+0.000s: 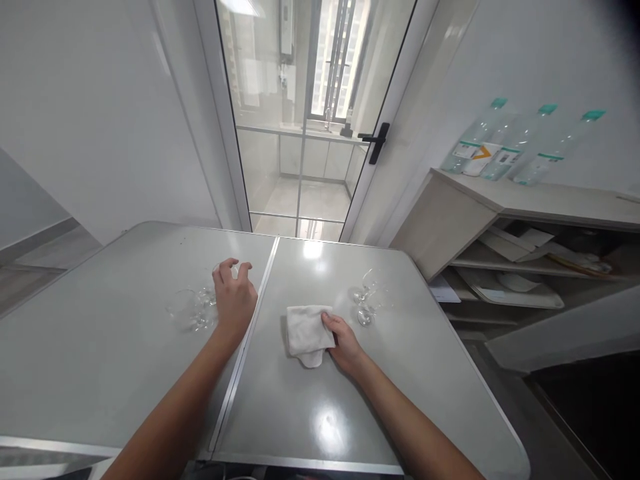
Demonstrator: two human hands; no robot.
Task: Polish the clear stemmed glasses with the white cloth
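My right hand (345,341) grips a folded white cloth (307,330) by its right edge, thumb on top, above the right half of the table. A loose flap hangs below the fold. My left hand (235,293) is over the left half beside the seam, its fingers curled and spread apart. Transparent glassware (187,310) stands close to its left, and a faint clear rim shows by its fingers; whether they touch it is hard to see. More clear stemmed glasses (366,310) are to the right of the cloth, their outlines faint.
The grey table (290,413) has a metal-edged seam down its middle. A glass door (295,160) with a black handle (376,142) is behind it. At right, a wooden shelf unit (450,207) holds papers and trays, with several plastic bottles (543,157) on top.
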